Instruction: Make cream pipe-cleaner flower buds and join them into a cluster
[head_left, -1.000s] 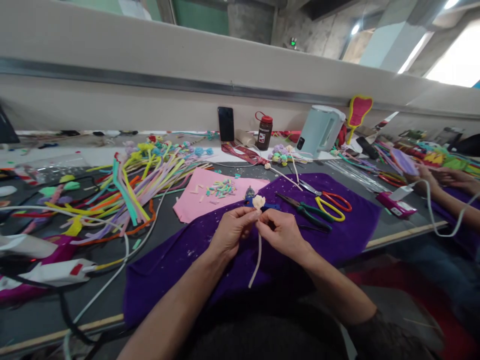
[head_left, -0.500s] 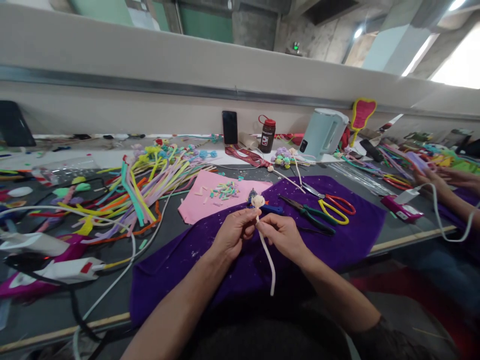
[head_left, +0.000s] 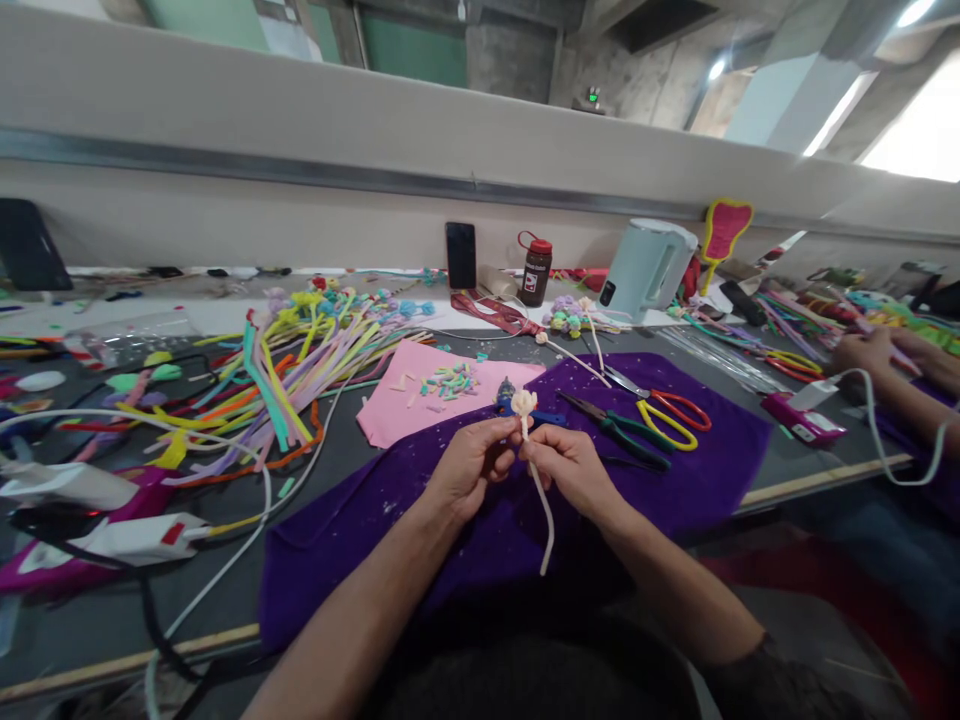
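Between my hands is a cream pipe-cleaner flower (head_left: pixel 524 403), its bloom upright above my fingertips. Its long stem hangs down and bends slightly at the lower end. My left hand (head_left: pixel 472 462) pinches the stem just under the bloom. Thumb and fingers of my right hand (head_left: pixel 566 466) close on the same stem a little lower. Behind the bloom lies a blue-handled tool (head_left: pixel 547 417), partly hidden by it. A purple cloth (head_left: pixel 360 530) is spread beneath my hands. On it, to the right, are green-handled pliers (head_left: pixel 630 432) and scissors (head_left: pixel 671 413) with red and yellow handles.
Cut pieces lie on a pink sheet (head_left: pixel 390 400). Bundled pipe cleaners (head_left: pixel 330 350) cover the left side, with white cables (head_left: pixel 266 500) nearby. Along the back stand a phone (head_left: pixel 460 256), a bottle (head_left: pixel 535 272) and a kettle (head_left: pixel 646 268). Another person's hands (head_left: pixel 870 355) work at far right.
The flower has shifted slightly right and turned, showing more stem under the bloom. My right hand has moved slightly to the right along with it. The other person's hands have moved.
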